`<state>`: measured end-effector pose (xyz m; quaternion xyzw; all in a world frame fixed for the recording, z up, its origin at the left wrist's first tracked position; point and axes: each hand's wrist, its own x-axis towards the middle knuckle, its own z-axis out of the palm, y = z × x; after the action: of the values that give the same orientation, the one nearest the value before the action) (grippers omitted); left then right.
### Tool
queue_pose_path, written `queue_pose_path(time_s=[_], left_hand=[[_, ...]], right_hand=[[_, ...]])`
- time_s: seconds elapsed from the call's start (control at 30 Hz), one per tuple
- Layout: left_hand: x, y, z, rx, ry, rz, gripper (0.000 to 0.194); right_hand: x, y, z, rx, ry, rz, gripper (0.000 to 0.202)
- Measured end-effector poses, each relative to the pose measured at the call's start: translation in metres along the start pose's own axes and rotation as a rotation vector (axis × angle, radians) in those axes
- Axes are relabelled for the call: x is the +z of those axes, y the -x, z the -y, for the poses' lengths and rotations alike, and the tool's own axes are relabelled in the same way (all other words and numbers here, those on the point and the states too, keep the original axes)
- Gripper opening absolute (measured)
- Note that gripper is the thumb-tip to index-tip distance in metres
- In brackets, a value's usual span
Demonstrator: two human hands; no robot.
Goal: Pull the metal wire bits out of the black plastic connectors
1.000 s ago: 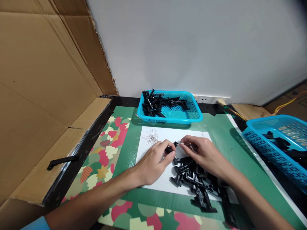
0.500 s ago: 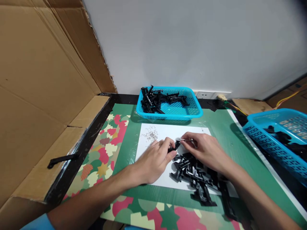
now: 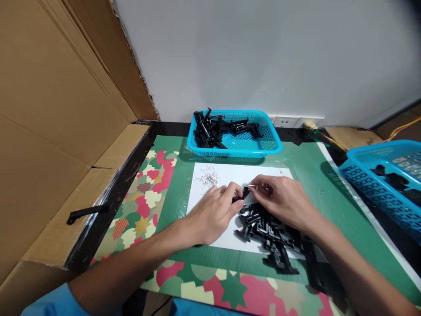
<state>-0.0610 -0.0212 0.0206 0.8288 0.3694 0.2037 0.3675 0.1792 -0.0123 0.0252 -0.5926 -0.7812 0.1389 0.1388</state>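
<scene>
My left hand point(image 3: 215, 210) is closed on a small black plastic part point(image 3: 245, 193) above the white sheet point(image 3: 223, 239). Between the thumb and fingers of my right hand point(image 3: 283, 199) is a thin metal tool point(image 3: 257, 186), its tip at the black part. What the tip touches is too small to tell. A pile of black parts point(image 3: 269, 232) lies below and partly under my right hand. Small metal springs or wires point(image 3: 208, 177) are heaped on the sheet, just beyond my left hand.
Behind the sheet stands a blue basket point(image 3: 233, 153) with black parts in it. Another blue basket point(image 3: 378, 188) is at the right. A single black part point(image 3: 87, 212) lies at the left, near cardboard point(image 3: 108, 145). Sockets point(image 3: 286, 122) are on the wall.
The view has shifted slightly, so the baskets and sheet appear a little higher. Both hands keep their holds, the tool still close to the black part.
</scene>
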Motion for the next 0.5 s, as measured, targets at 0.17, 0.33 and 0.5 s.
queue_pose_path(time_s=[0.17, 0.33, 0.5], left_hand=[[0.0015, 0.0004, 0.0017, -0.008, 0.012, 0.0, 0.025], [-0.0002, 0.0, 0.002, -0.001, -0.013, 0.015, 0.026], [0.0012, -0.0008, 0.0022, 0.015, -0.025, 0.019, 0.027]], right_hand=[[0.002, 0.0001, 0.0014, 0.008, -0.005, -0.021, 0.016], [0.0047, 0.0005, 0.0018, 0.004, 0.021, -0.054, 0.015], [0.0073, 0.0018, 0.0003, 0.014, 0.024, -0.058, 0.013]])
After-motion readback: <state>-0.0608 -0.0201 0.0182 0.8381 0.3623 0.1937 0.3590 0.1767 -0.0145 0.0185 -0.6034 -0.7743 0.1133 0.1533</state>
